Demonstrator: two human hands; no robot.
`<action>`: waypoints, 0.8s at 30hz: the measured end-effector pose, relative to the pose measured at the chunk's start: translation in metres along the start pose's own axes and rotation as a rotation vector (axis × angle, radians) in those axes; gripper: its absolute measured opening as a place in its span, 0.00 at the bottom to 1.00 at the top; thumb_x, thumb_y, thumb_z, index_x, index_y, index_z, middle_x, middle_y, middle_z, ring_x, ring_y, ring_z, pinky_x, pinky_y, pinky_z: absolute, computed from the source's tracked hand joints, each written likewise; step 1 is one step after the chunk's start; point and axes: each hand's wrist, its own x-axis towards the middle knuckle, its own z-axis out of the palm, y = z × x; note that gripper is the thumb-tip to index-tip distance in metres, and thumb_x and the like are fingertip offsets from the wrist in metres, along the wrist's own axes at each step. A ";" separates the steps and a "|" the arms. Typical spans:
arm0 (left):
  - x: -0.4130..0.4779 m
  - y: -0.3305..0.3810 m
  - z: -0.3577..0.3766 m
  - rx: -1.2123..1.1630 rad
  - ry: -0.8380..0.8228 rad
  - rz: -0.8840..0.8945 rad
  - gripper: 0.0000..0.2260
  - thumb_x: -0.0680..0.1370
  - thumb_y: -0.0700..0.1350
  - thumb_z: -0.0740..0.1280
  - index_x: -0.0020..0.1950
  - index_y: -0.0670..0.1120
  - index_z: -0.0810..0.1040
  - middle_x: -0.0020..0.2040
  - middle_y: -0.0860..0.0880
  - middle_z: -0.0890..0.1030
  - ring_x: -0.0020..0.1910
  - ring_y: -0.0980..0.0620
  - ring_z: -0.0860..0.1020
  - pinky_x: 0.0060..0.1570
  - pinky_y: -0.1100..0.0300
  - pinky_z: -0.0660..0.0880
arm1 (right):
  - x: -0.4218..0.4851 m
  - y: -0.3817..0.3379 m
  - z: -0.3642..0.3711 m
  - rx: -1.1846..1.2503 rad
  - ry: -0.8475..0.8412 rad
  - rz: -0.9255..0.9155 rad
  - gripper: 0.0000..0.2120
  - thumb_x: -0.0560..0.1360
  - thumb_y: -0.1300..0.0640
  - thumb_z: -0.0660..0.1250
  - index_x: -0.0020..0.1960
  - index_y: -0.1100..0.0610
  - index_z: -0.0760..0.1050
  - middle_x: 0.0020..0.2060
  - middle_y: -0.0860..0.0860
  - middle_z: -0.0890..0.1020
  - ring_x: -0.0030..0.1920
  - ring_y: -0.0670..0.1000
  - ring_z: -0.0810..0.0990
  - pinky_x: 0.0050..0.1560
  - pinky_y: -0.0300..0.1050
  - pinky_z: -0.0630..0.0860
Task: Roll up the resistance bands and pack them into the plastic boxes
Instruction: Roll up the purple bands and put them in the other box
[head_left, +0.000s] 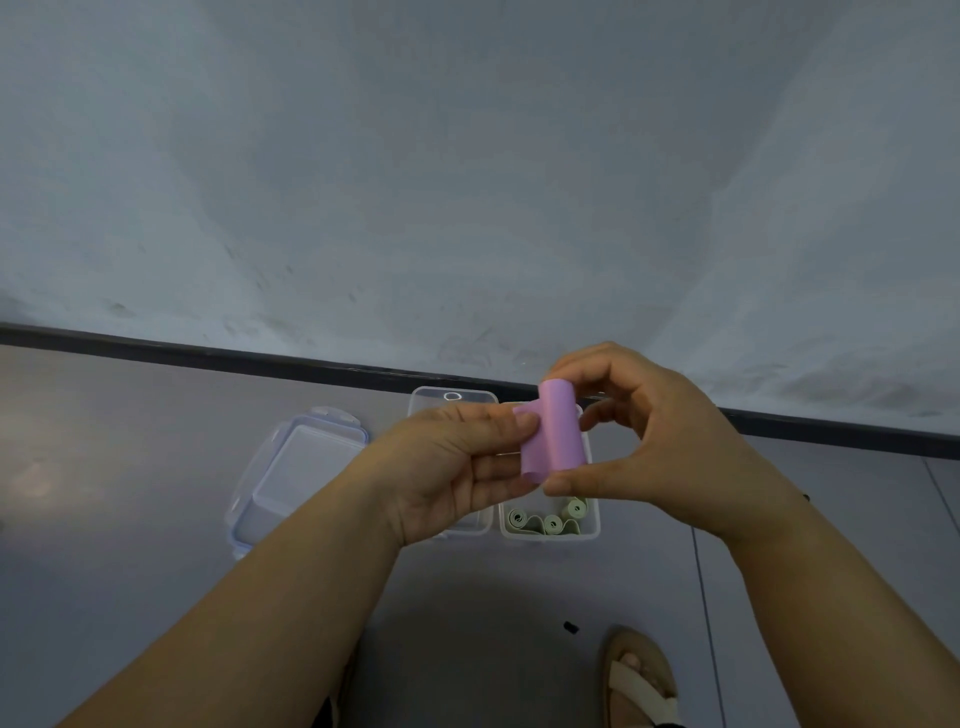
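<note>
While my left hand (457, 467) pinches the pink band (556, 436) by its edge, my right hand (654, 447) curls its fingers (605, 415) round the roll, over a box (595, 527) of green rolls (553, 522).

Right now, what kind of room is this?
Probably a plain indoor room: grey floor, dark skirting board below a bare wall, and a sandalled foot near the plastic boxes.
</note>
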 end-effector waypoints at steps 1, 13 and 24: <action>0.000 0.000 0.000 0.002 0.000 -0.001 0.14 0.63 0.41 0.68 0.47 0.39 0.79 0.41 0.39 0.84 0.37 0.47 0.83 0.36 0.58 0.81 | 0.000 0.000 0.000 0.014 -0.004 0.005 0.27 0.55 0.47 0.76 0.53 0.47 0.73 0.49 0.39 0.77 0.52 0.43 0.77 0.49 0.38 0.77; 0.001 -0.002 -0.002 0.139 0.040 0.092 0.16 0.63 0.42 0.71 0.50 0.41 0.81 0.44 0.43 0.85 0.42 0.48 0.84 0.40 0.59 0.81 | 0.001 0.013 0.006 -0.282 -0.025 -0.010 0.23 0.61 0.50 0.77 0.51 0.44 0.69 0.49 0.38 0.73 0.52 0.39 0.73 0.48 0.34 0.74; 0.002 -0.003 0.004 0.124 0.085 0.087 0.07 0.71 0.36 0.70 0.48 0.42 0.80 0.42 0.45 0.85 0.39 0.50 0.84 0.36 0.60 0.81 | 0.002 0.015 0.009 -0.228 -0.078 0.052 0.28 0.63 0.52 0.77 0.52 0.36 0.63 0.51 0.35 0.72 0.51 0.37 0.73 0.48 0.32 0.75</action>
